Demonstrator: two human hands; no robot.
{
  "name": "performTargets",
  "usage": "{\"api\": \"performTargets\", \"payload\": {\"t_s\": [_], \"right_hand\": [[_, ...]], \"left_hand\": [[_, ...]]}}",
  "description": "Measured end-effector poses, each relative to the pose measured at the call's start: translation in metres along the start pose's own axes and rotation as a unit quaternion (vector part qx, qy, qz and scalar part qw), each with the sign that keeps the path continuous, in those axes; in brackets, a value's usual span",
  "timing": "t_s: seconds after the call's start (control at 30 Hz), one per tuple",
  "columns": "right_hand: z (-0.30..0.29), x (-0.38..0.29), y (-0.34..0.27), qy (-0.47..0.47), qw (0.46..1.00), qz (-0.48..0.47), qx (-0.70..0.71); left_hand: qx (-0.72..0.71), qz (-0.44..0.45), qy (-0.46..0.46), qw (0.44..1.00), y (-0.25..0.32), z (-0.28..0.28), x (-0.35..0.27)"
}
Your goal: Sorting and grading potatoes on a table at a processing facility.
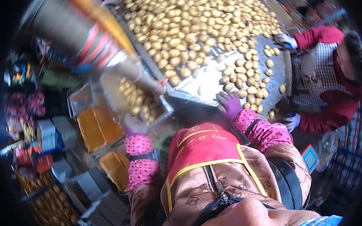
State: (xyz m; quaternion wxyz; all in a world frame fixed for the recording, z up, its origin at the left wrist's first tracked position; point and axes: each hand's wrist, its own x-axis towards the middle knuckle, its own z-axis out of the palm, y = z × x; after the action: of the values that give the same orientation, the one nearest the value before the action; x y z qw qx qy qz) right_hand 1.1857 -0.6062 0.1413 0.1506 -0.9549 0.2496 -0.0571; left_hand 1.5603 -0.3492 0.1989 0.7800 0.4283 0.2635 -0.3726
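Observation:
My left hand (136,122), in a purple glove, is blurred at the near side of a tray (168,111) holding oval tan produce (135,96), potatoes or kiwifruit. Whether its fingers grip the tray is unclear. My right hand (229,103), gloved alike, lies with spread fingers at the near edge of a metal sorting table (195,85), just beside loose produce (241,70). Nothing shows in its grasp. A large pile of the same produce (189,24) covers the far part of the table. Bright glare hides some of the metal surface.
A co-worker (318,76) in a checked apron stands at the table's right side, with one gloved hand (287,41) on its edge. A large blurred grey and orange object (83,35) crosses the upper left. Orange-brown crates (99,127) and cardboard boxes (103,216) lie at left.

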Motion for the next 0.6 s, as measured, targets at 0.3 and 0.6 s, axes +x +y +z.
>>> {"api": "performTargets", "payload": {"t_s": [0.3, 0.6], "right_hand": [[-0.034, -0.019, 0.042, 0.231, 0.962, 0.136, 0.055], [-0.045, -0.044, 0.032, 0.042, 0.942, 0.053, 0.327]], "left_hand": [[0.544, 0.143, -0.235, 0.792, -0.144, 0.052, -0.018], [0.910, 0.193, -0.289, 0.225, -0.261, 0.186, 0.038]]}}
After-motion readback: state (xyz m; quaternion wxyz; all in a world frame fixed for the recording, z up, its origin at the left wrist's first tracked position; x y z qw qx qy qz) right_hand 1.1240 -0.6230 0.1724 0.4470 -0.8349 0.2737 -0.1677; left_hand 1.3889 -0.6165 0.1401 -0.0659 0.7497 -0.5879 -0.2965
